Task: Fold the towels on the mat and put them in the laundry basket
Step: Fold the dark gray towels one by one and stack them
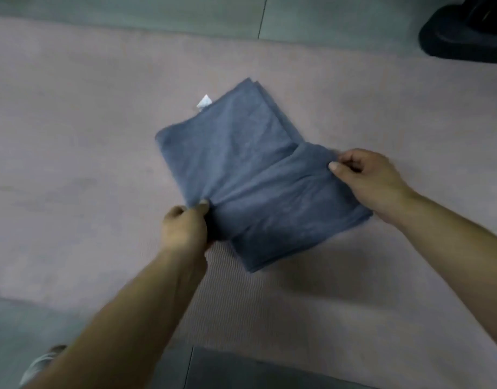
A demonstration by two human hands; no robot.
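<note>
- A black, glossy object [463, 32] is sitting on the floor well beyond and to the right of the fingers [354, 156] of the right hand [373, 183]. The frame edge is cutting it off, and what it is cannot be told.
- Grey-green floor [129, 9] is showing as a band far beyond both sets of fingers.
- A dark seam [262, 16] is crossing that band.
- More floor, darker, is showing on the near side, well behind the fingers.
- A pale, blurred shoe [42, 363] is peeking out far behind and to the left of the fingers [176, 213] of the left hand [185, 234].
</note>
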